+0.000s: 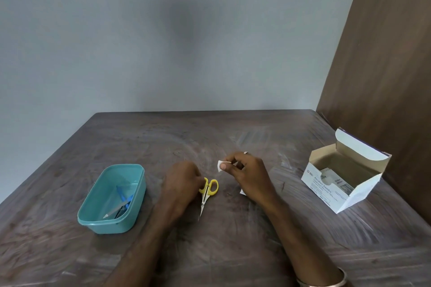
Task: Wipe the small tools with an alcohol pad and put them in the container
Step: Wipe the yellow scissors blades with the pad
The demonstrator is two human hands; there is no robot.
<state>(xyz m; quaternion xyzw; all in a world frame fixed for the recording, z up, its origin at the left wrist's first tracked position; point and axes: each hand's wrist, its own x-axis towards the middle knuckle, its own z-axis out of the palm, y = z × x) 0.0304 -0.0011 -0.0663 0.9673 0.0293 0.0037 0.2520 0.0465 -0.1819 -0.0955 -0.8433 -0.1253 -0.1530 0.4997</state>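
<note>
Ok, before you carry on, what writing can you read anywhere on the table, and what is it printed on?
"BD" stands on the front face of the open white box.
"Alcohol Swabs" stands beside it on that same face.
The smaller lines under that are too blurred to read.
The print on the packets inside the box is too small to read.
The teal container and the yellow scissors show no text.
</note>
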